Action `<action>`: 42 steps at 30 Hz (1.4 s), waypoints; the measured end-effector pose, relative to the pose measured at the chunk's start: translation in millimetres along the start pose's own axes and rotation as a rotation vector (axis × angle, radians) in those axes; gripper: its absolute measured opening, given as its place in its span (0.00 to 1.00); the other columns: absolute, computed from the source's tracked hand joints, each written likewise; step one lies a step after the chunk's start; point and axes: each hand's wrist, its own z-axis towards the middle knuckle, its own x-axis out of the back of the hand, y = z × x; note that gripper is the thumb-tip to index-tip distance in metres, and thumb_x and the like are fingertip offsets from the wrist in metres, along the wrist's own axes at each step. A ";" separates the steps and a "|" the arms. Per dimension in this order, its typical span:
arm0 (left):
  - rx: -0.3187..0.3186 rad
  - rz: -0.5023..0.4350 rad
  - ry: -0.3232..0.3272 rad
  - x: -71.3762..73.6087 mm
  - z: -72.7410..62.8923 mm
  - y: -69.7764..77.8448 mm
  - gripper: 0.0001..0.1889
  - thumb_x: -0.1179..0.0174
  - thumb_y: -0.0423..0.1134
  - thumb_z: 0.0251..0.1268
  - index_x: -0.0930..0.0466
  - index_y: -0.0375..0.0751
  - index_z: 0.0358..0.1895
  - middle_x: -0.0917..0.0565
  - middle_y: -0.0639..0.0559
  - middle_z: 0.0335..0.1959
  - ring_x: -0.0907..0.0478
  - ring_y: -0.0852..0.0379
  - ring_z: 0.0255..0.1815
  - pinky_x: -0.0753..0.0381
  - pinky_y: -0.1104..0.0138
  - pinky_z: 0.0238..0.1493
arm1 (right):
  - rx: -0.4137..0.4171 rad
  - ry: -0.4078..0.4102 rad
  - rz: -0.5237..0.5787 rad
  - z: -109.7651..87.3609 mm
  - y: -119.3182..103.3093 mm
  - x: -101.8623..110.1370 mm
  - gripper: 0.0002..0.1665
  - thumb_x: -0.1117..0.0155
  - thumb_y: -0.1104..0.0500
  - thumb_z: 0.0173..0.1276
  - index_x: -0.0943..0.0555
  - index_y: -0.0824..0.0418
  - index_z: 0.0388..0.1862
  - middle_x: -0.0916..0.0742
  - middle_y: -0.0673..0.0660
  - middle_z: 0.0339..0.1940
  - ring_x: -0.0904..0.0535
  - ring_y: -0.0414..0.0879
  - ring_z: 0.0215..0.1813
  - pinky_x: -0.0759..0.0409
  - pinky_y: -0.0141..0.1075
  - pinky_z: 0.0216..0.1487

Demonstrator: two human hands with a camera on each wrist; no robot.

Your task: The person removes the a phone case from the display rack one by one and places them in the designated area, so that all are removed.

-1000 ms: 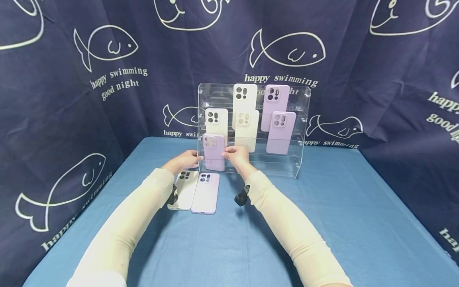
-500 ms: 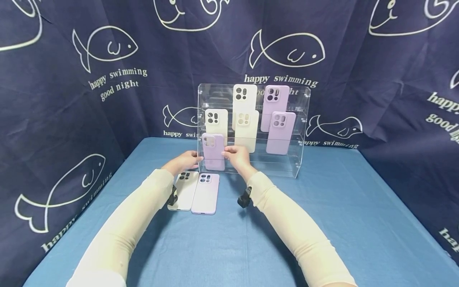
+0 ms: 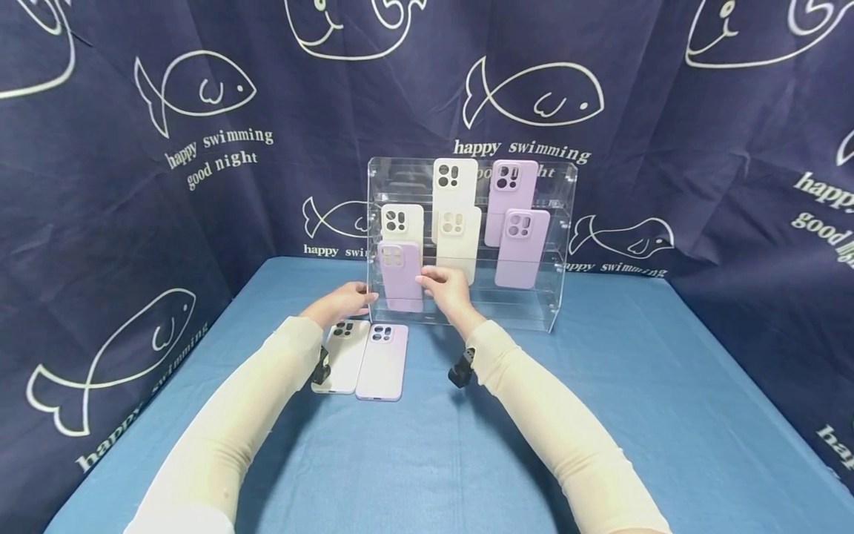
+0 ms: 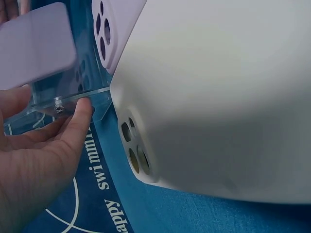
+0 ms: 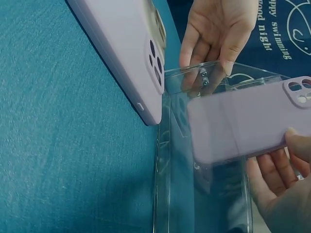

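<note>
1. I observe the right hand (image 3: 448,291) pinching a purple case (image 3: 403,276), thumb in front, fingers behind, at the clear stand (image 3: 514,305)'s lower left.
2. Left hand (image 3: 342,301): thumb and fingers closed narrowly about the stand's left side.
3. I log a white case (image 3: 343,363) and lilac case (image 3: 382,371) lying before the stand.

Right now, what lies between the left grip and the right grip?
A pale purple phone case and part of the transparent rack, in the head view.
</note>
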 end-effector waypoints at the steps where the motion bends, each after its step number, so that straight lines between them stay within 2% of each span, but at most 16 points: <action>1: 0.001 0.000 0.000 -0.2 0.1 -0.2 0.33 0.56 0.41 0.79 0.57 0.28 0.76 0.47 0.34 0.76 0.38 0.41 0.73 0.37 0.55 0.76 | 0.006 0.004 0.012 0.0 0.1 -0.1 0.16 0.32 0.64 0.64 0.16 0.68 0.50 0.13 0.66 0.49 0.16 0.52 0.51 0.13 0.39 0.53; 7: -0.012 0.000 0.000 -0.7 0.9 -0.6 0.32 0.56 0.41 0.79 0.57 0.27 0.75 0.47 0.33 0.76 0.39 0.41 0.74 0.35 0.56 0.76 | 0.074 -0.002 0.080 -1.6 -4.4 2.0 0.18 0.33 0.64 0.65 0.18 0.70 0.53 0.15 0.66 0.52 0.16 0.56 0.53 0.13 0.39 0.52; 12: -0.004 0.019 -0.009 0.0 1.8 -1.7 0.33 0.57 0.43 0.79 0.58 0.29 0.76 0.48 0.34 0.77 0.39 0.41 0.74 0.38 0.54 0.77 | 0.125 0.013 0.112 -3.0 -10.8 6.1 0.19 0.32 0.64 0.64 0.19 0.71 0.53 0.15 0.66 0.53 0.16 0.57 0.53 0.12 0.38 0.51; 20: -0.003 0.005 -0.005 0.3 -1.5 -0.6 0.34 0.57 0.42 0.79 0.59 0.29 0.76 0.50 0.34 0.77 0.39 0.41 0.74 0.37 0.55 0.76 | 0.159 0.034 0.146 -9.4 -21.4 10.6 0.19 0.32 0.64 0.64 0.18 0.70 0.52 0.14 0.66 0.52 0.15 0.55 0.50 0.12 0.39 0.50; 25: 0.012 0.024 -0.005 -0.1 -0.9 -3.9 0.34 0.57 0.44 0.79 0.60 0.31 0.77 0.50 0.35 0.77 0.38 0.42 0.74 0.40 0.53 0.78 | 0.161 0.010 0.143 -13.9 -24.4 15.3 0.20 0.32 0.63 0.64 0.18 0.70 0.53 0.15 0.66 0.53 0.15 0.55 0.51 0.12 0.36 0.49; 30: 0.019 0.029 -0.004 -0.5 -1.0 -5.1 0.34 0.57 0.45 0.79 0.60 0.32 0.77 0.50 0.36 0.78 0.39 0.42 0.74 0.41 0.53 0.78 | 0.165 -0.010 0.140 -16.8 -26.2 21.4 0.20 0.31 0.63 0.64 0.19 0.71 0.53 0.15 0.66 0.52 0.15 0.55 0.51 0.12 0.37 0.48; 36: 0.001 0.023 -0.005 -0.7 -0.2 -3.1 0.34 0.57 0.43 0.79 0.60 0.29 0.76 0.51 0.34 0.77 0.39 0.41 0.73 0.38 0.55 0.77 | 0.114 -0.041 0.159 -24.6 -31.4 29.5 0.22 0.31 0.63 0.64 0.20 0.72 0.55 0.16 0.67 0.54 0.16 0.56 0.54 0.12 0.43 0.51; 42: -0.009 0.012 -0.009 -0.3 0.2 -2.0 0.34 0.58 0.43 0.79 0.60 0.29 0.76 0.50 0.34 0.77 0.40 0.41 0.74 0.35 0.56 0.76 | 0.056 -0.083 0.165 -33.9 -35.4 36.2 0.23 0.32 0.63 0.64 0.20 0.71 0.56 0.16 0.66 0.56 0.15 0.53 0.52 0.12 0.41 0.50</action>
